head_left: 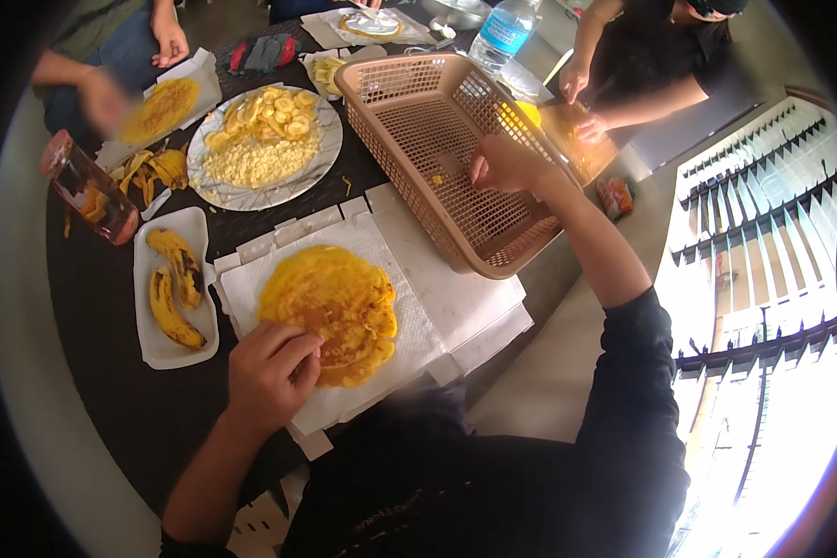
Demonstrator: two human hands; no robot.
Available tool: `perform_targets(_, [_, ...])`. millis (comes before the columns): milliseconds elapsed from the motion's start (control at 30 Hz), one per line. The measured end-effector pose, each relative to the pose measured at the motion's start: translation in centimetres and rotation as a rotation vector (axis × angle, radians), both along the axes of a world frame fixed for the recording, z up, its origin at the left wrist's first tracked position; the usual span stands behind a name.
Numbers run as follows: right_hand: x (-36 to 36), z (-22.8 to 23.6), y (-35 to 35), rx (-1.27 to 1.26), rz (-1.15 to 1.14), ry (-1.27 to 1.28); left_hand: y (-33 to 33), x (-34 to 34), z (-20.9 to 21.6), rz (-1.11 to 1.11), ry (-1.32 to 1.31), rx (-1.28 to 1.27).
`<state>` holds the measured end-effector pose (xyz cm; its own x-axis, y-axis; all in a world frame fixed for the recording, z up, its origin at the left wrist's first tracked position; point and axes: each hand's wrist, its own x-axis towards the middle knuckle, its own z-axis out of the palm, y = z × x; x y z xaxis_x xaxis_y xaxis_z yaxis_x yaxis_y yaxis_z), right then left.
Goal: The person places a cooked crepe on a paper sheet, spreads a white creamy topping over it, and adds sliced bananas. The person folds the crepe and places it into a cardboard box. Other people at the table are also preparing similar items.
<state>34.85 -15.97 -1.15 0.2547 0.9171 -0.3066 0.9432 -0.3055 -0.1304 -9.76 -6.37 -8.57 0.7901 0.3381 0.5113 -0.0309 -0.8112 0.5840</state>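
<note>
The yellow pancake point(339, 307) lies flat on paper towels point(418, 279), over an opened white carton point(474, 307), at the worktop point(102, 335) edge nearest the person; the towels perhaps serve to take grease and keep the underside clean. The left hand point(272, 370) reaches over the pancake's lower-left border with fingers bent together, but I cannot tell whether they pinch it. The right hand point(510, 167) is above the brown plastic basket point(479, 262), fingers curled (what they hold, if anything, is hidden), near a few yellow scraps on its mesh bottom. The basket stands close to the carton's far edge, probably so that one arm reaches it easily. Toward the worktop's left edge, a foam tray point(184, 357) keeps two bananas point(174, 310) apart from the pancake.
</note>
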Motion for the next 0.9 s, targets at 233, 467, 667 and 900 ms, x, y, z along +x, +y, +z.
perform_targets(233, [-1.2, 0.0, 0.5, 0.1, 0.04, 0.052, -0.3, -0.3, 0.2, 0.019, -0.004, 0.023])
perform_targets(467, [-0.4, -2.4, 2.7, 0.255, 0.213, 0.043, 0.0, 0.0, -0.5, -0.004, -0.017, 0.013])
perform_targets(667, [-1.0, -3.0, 3.0, 0.146, 0.09, -0.011, -0.1, -0.3, -1.7, 0.022, 0.025, 0.038])
perform_targets(900, [-1.8, -2.8, 3.0, 0.23, 0.112, 0.185, -0.2, -0.5, -1.7, 0.032, 0.013, 0.058])
